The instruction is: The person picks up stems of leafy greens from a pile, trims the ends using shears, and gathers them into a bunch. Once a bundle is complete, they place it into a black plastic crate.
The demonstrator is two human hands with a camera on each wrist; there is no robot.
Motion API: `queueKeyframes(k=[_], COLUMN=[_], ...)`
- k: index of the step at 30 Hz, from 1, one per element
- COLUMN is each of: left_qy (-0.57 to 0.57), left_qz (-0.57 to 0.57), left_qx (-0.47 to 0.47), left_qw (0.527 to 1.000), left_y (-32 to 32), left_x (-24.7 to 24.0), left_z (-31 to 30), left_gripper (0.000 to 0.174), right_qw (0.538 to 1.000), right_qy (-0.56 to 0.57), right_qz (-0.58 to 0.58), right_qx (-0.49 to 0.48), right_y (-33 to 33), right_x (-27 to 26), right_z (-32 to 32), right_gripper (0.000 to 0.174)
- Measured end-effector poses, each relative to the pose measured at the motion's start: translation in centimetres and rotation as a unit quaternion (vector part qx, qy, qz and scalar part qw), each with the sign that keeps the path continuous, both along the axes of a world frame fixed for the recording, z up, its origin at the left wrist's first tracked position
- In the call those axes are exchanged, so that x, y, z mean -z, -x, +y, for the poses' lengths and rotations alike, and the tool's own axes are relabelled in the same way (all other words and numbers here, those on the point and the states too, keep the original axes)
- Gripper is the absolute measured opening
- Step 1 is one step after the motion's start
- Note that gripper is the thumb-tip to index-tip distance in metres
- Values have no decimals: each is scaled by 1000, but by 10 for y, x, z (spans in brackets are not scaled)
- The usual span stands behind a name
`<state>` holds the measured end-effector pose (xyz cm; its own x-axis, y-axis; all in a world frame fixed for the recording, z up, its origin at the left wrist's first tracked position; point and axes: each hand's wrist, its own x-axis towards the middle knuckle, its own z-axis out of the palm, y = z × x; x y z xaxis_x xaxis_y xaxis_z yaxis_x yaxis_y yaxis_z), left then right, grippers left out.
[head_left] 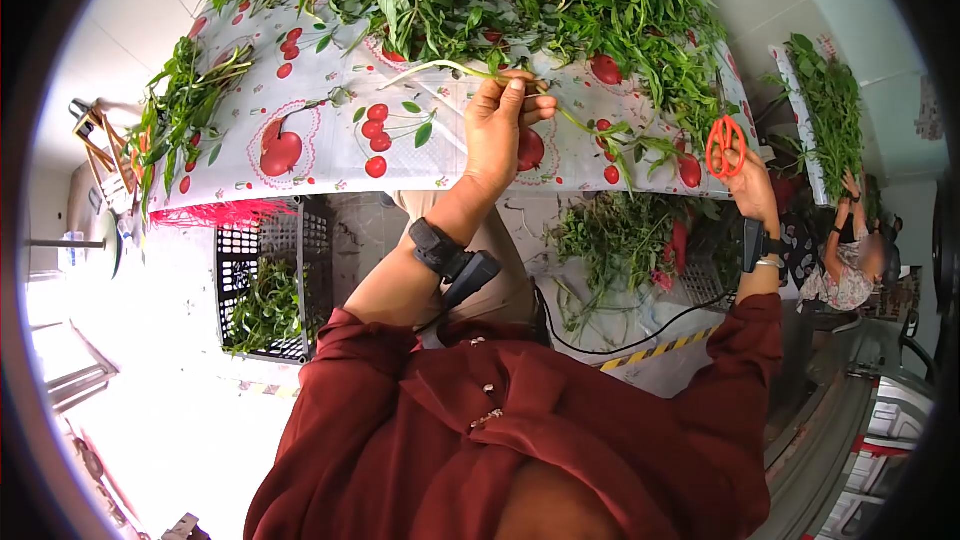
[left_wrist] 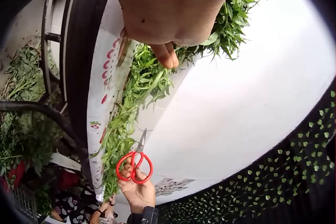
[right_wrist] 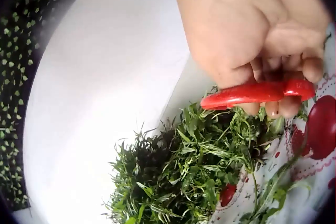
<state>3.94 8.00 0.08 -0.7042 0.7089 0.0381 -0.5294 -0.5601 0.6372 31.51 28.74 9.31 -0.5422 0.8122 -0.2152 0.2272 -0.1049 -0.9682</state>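
My left hand [head_left: 490, 135] is raised over the near part of the table, pinching a long leafy stem [head_left: 450, 65] between thumb and fingers. The pale end of this stem points left and its leaves [head_left: 640, 145] hang to the right. At the table's right edge, my right hand [head_left: 752, 190] holds scissors with red handles [right_wrist: 247, 95]. In the left wrist view the scissor blades [left_wrist: 142, 140] point away from the right palm. A large heap of leafy green stems [head_left: 640, 30] covers the far side of the table, beyond both hands.
The table wears a white cherry-print cloth [head_left: 330, 145]. A smaller bunch of greens [head_left: 190, 90] lies at its left end. Below stand a black crate [head_left: 318, 250] with greens and another pile of stems [head_left: 610, 240]. Another person [head_left: 850, 265] works at a table on the right.
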Motion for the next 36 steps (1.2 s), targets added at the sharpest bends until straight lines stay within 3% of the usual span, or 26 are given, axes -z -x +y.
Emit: queueKeyframes(k=[4, 6, 8, 12, 18, 28, 36], left_qy=[-1, -5, -18, 25, 6, -13, -37], left_qz=[-11, -12, 13, 24, 26, 9, 11], left_qx=[3, 10, 16, 10, 0, -1, 8], left_qw=[1000, 1000, 1000, 999, 1000, 1000, 999], left_y=[1, 1, 1, 1, 1, 2, 2], left_x=[-3, -4, -1, -2, 0, 3, 2], left_z=[0, 0, 0, -1, 0, -2, -3], left_gripper=[17, 18, 18, 21, 21, 18, 17], right_qw=[994, 995, 979, 983, 931, 929, 934], right_qy=[35, 44, 96, 62, 176, 259, 256], right_qz=[88, 84, 155, 156, 207, 138, 139], right_qx=[-48, -5, -91, -67, -244, -225, -209], right_y=[7, 14, 25, 41, 64, 81, 96], right_x=[-5, -5, -4, 8, 19, 34, 40], right_z=[-5, -15, -33, -79, -152, -200, -209], right_gripper=[23, 29, 38, 50, 73, 50, 40])
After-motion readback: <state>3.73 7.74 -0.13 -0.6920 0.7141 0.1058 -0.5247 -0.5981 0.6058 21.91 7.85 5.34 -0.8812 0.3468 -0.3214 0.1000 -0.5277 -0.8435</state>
